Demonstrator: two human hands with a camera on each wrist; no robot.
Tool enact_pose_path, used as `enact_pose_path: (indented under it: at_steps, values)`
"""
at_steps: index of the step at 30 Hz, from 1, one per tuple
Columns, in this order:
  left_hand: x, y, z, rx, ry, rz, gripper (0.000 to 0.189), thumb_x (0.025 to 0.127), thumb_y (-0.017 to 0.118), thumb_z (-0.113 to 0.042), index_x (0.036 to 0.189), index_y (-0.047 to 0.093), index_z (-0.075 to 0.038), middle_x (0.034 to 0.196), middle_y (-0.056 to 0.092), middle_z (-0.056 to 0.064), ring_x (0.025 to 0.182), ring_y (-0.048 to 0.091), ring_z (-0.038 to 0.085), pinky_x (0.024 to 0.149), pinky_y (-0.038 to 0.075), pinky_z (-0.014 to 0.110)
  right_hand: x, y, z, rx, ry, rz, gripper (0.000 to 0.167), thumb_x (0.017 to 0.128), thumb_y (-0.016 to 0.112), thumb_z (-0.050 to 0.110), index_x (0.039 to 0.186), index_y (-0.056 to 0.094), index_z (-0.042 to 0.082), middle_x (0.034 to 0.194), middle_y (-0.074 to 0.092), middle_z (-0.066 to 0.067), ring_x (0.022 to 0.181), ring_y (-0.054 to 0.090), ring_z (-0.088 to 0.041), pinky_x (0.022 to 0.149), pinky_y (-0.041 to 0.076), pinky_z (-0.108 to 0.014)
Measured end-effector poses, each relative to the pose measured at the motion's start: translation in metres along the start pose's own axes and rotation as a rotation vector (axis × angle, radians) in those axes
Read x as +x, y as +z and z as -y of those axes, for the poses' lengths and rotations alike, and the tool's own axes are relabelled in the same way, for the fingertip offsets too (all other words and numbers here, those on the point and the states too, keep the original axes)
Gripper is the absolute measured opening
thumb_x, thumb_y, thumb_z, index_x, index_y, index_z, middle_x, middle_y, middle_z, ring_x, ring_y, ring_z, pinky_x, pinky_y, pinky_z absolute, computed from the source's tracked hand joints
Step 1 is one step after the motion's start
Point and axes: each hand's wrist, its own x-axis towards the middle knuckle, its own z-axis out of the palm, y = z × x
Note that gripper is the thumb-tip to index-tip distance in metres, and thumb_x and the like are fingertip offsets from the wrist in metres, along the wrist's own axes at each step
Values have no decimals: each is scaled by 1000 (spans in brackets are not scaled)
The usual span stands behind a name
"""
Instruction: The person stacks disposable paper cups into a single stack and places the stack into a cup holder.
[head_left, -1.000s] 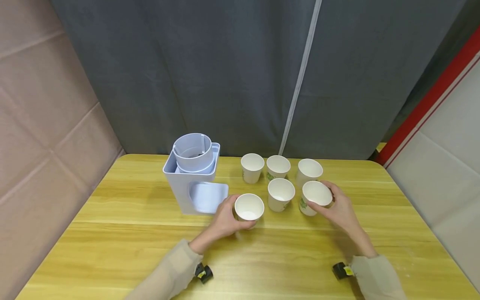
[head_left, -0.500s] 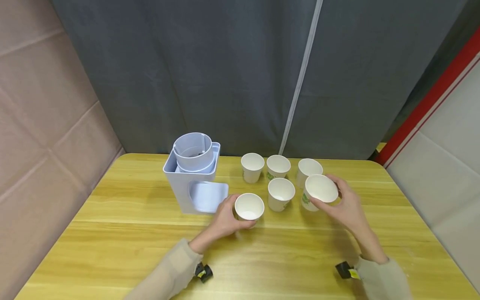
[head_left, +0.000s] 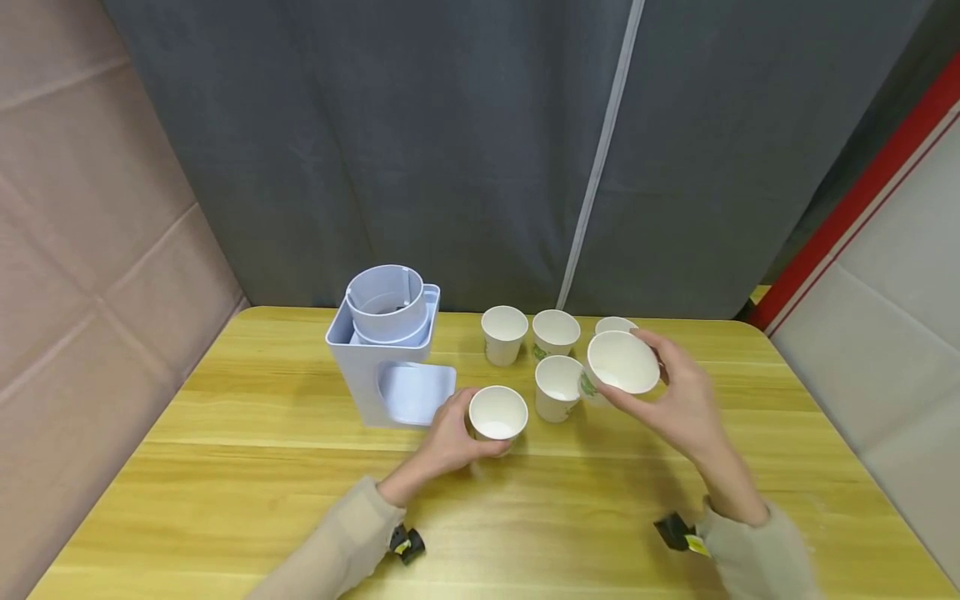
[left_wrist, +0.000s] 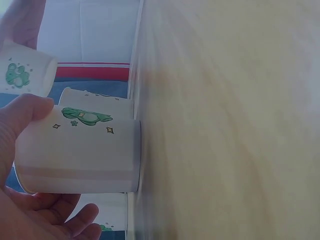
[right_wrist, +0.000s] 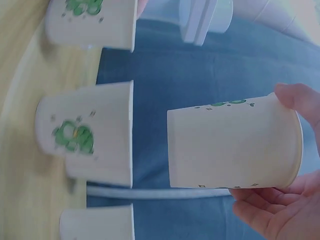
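My left hand (head_left: 450,442) grips a white paper cup (head_left: 498,408) by its side, thumb near the rim. In the left wrist view that cup (left_wrist: 85,155), printed with green figures, stands with its base on the table. My right hand (head_left: 682,400) pinches a second white paper cup (head_left: 621,360) near its rim. This cup (right_wrist: 230,147) is lifted and tilted in the air, as the right wrist view shows. It partly covers a back-row paper cup (head_left: 616,322). Just left of the raised cup stands another paper cup (head_left: 557,392), upright.
Two more paper cups (head_left: 505,333) stand upright in the back row. Beyond my left hand is a light blue plastic holder (head_left: 360,375) with a round cylinder (head_left: 384,304) in its top and a tray-like lip. A grey curtain (head_left: 450,167) hangs behind the wooden table (head_left: 225,467).
My right hand has raised its cup off the table, first a little rightward, then left and up towards the back row. The left hand and its cup have stayed in place.
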Motion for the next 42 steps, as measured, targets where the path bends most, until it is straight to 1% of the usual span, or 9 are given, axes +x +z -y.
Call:
enact_pose_path:
  at_steps: [8,12,17,23,27,30,33,38,42]
  values:
    - [0,0,0,9,19,-2,69,58,87,-23,116,57,2,106,60,11,99,55,27,89,43,45,8,19,20,114,-95,2,69,59,87,9,120,56,-1,109,61,-11,88,52,-14,72,41,-7]
    - [1,-1,1,1,29,-6,69,59,87,-22,116,57,2,106,60,11,98,56,27,88,45,44,12,29,31,187,-128,20,67,60,86,7,119,56,-3,110,61,-13,90,54,-17,74,43,-9]
    - [1,-1,1,-9,38,-2,70,60,87,-20,117,55,4,106,60,12,98,57,27,87,45,43,15,44,41,269,-135,59,68,61,87,7,120,55,-3,110,62,-13,94,57,-20,79,44,-12]
    - [1,-2,1,-37,38,9,68,60,86,-18,117,56,3,107,60,11,97,57,24,86,46,39,14,62,46,329,-127,118,69,61,87,8,121,54,-1,109,61,-11,93,57,-20,77,48,-24]
    - [1,-2,1,-39,47,10,67,61,86,-18,118,56,1,107,60,11,97,56,22,85,46,38,12,70,48,352,-107,155,69,62,86,9,122,53,-1,109,60,-10,95,57,-20,79,48,-31]
    - [1,-2,2,-32,60,5,67,61,85,-17,119,56,1,108,59,12,97,56,22,84,47,38,11,74,49,345,-107,168,70,62,87,10,122,53,0,110,61,-9,96,57,-19,80,49,-32]
    - [2,-2,3,-28,71,0,67,61,86,-17,118,56,1,107,60,12,97,56,22,83,47,38,11,78,49,361,-127,174,70,61,88,9,122,54,0,110,61,-9,97,57,-20,79,49,-32]
    - [2,-1,4,-25,78,-2,67,60,86,-17,118,56,1,107,60,11,96,56,22,84,48,39,10,85,48,383,-186,171,69,60,88,11,120,56,0,107,63,-12,93,59,-25,74,51,-40]
    - [1,-1,6,-26,81,6,66,61,86,-17,118,56,1,107,60,11,96,56,22,82,48,40,9,89,47,376,-183,191,66,61,87,11,119,56,0,105,63,-9,92,60,-23,73,52,-40]
